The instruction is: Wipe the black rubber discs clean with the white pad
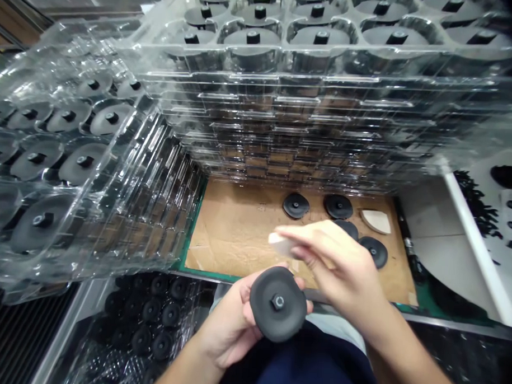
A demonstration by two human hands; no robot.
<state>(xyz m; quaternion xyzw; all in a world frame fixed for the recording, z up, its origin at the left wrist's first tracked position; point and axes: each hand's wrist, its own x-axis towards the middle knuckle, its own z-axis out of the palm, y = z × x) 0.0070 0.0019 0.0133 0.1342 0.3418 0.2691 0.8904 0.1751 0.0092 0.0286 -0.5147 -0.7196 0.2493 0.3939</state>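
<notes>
Black, round, matte disc [277, 303] with a soft-looking, slightly pebbled face and a rounded edge, held low in the middle of the view, just above the lap. At its centre, a small hexagonal metal nut [278, 302] with a dark collar around it. Left hand [230, 325] cupped beneath and behind the disc, fingers wrapped on its rim, face tilted up toward the camera. Right hand [337, 262] raised just above and beside it, pinching a small white pad [281, 244] between thumb and fingers. Hands close together but apart, pad just clear of the disc.

Beyond the hands, a brown cardboard sheet [238, 230] on a green mat [186, 262], with four more black discs [296, 205] and a pale fan-shaped piece [376, 221] lying flat. Behind and to the left, tall stacks of clear plastic trays [284, 103], with a black disc in each visible pocket. Lower left, more small black parts [151, 311] under clear plastic. Far right, a white-edged bin [481, 222] holding dark pieces.
</notes>
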